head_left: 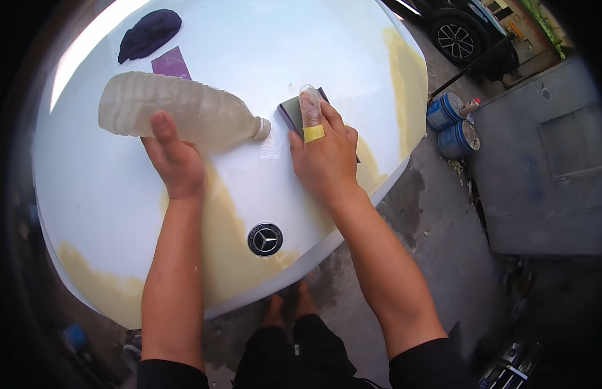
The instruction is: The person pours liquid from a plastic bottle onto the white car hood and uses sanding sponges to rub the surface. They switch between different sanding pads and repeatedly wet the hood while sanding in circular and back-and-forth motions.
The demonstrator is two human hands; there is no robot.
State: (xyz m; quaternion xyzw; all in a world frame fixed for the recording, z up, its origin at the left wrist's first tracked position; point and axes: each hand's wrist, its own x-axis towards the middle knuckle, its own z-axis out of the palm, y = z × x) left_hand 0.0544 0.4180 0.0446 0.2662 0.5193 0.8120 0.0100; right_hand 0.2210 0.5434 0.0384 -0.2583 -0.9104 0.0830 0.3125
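My left hand (pixel 177 165) is wrapped around a cloudy plastic bottle (pixel 184 107), tipped on its side with its capped neck pointing right. A small wet patch (pixel 270 149) glistens on the white car hood (pixel 249 52) just below the neck. With my right hand (pixel 330 155) I grip a grey-green sanding block (pixel 290 114) with a dark purple lower edge, resting on the hood. One finger of that hand has a clear plastic cover (pixel 310 104), held by yellow tape (pixel 314 133).
Beyond the bottle lie a purple sheet of sandpaper (pixel 171 63) and a dark bunched cloth (pixel 150 34). Yellowish patches (pixel 404 84) mark the hood, and a round emblem (pixel 265 239) sits near its front edge. Blue cans (pixel 458 139) and a grey metal panel (pixel 541 155) stand right.
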